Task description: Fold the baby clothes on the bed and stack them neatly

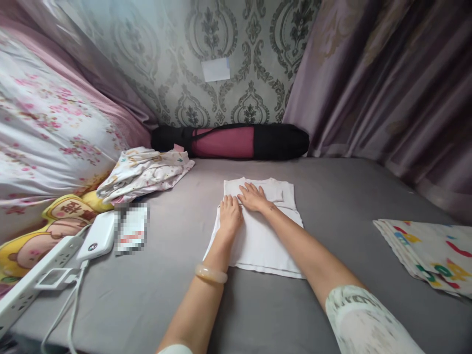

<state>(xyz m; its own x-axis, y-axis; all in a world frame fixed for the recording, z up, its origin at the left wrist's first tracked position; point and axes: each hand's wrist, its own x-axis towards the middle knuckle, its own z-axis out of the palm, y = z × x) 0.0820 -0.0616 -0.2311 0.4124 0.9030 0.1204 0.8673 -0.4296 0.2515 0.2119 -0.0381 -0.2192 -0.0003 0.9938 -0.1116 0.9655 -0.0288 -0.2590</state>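
A white shirt (263, 241) lies flat on the grey bed sheet, its upper part folded over with a narrow sleeve-like strip across it. My left hand (230, 214) rests palm down at the shirt's left edge, fingers laid flat on the cloth. Just right of it and slightly farther away, my right hand (253, 197) presses flat on the upper part with its fingers spread. Neither hand grips the fabric. Parts of the shirt are hidden beneath both hands and the right forearm.
A patterned cloth pile (147, 172) lies back left. Nearer are a white power bank (98, 236), a blurred packet (132, 230), a power strip (40, 270) and cables. A folded colourful cloth (427, 255) sits right. A black-and-red long bag (224, 142) lies along the wall.
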